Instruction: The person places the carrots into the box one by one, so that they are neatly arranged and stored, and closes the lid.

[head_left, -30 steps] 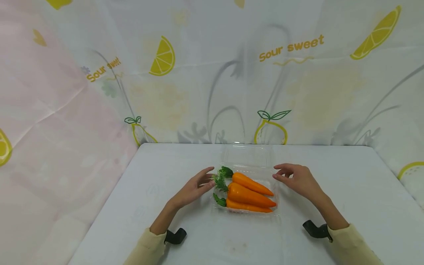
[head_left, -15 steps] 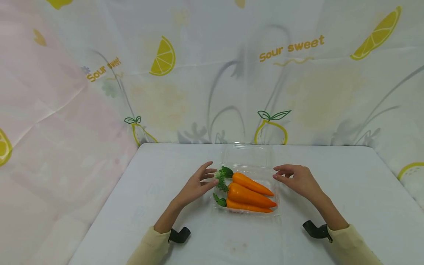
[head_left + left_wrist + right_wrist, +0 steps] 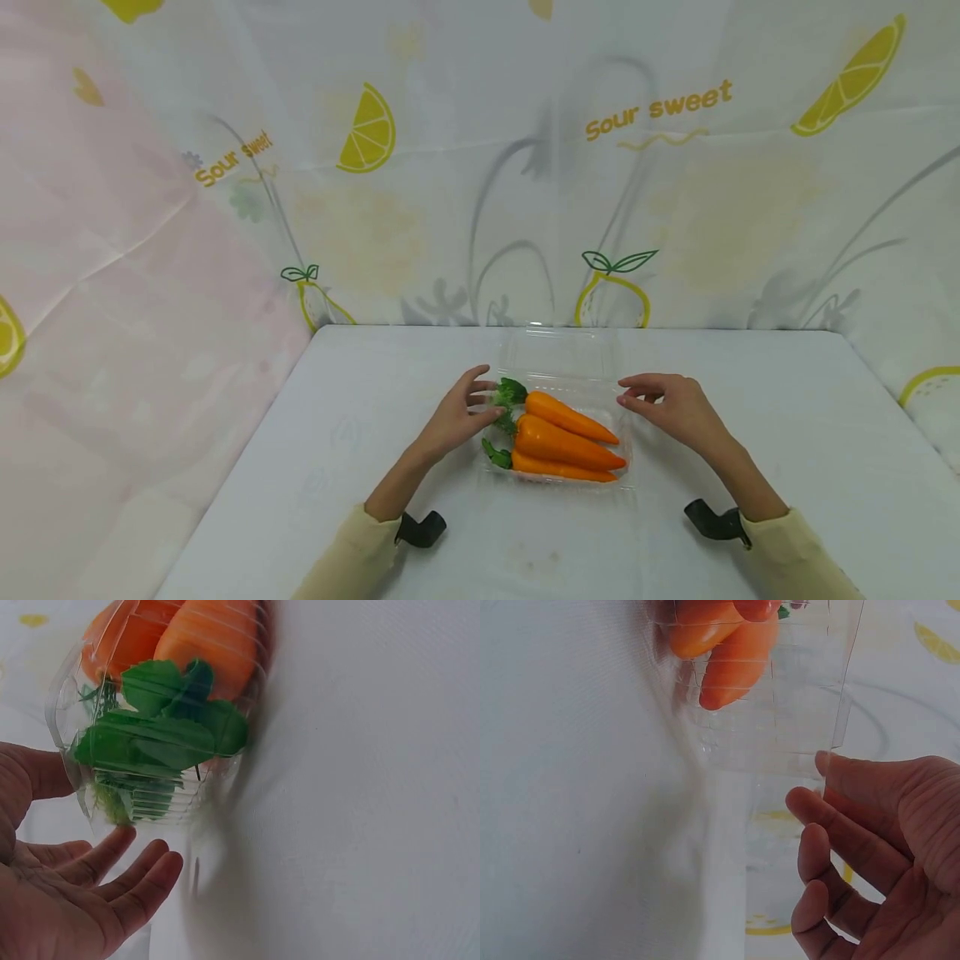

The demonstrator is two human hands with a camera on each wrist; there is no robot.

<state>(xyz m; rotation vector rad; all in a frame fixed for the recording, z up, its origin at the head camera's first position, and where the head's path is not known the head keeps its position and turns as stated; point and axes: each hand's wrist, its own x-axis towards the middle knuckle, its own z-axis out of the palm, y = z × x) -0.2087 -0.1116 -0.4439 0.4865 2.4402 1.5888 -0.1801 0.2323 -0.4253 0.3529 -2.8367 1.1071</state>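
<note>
Orange carrots (image 3: 566, 441) with green tops (image 3: 510, 392) lie side by side in a clear plastic box (image 3: 628, 467), its lid (image 3: 557, 350) folded back. My left hand (image 3: 462, 417) is at the box's left end, fingers spread and nearly straight. In the left wrist view, its thumb reaches over the rim beside the leaves (image 3: 146, 742), while the other fingers stay outside the wall. My right hand (image 3: 675, 408) holds the rim's back right corner between thumb and forefinger, its other fingers curled. Whether the left fingertips touch the leaves is hard to tell.
The box stands on a white table (image 3: 360, 417), with a lemon-print cloth (image 3: 480, 167) rising behind and beside it. Black curved pieces (image 3: 422, 529) stick out at both cuffs (image 3: 352, 550).
My left hand has moved right and slightly up, over the box's left end. The feathery green top has shifted inward to the right. My right hand has hardly moved.
</note>
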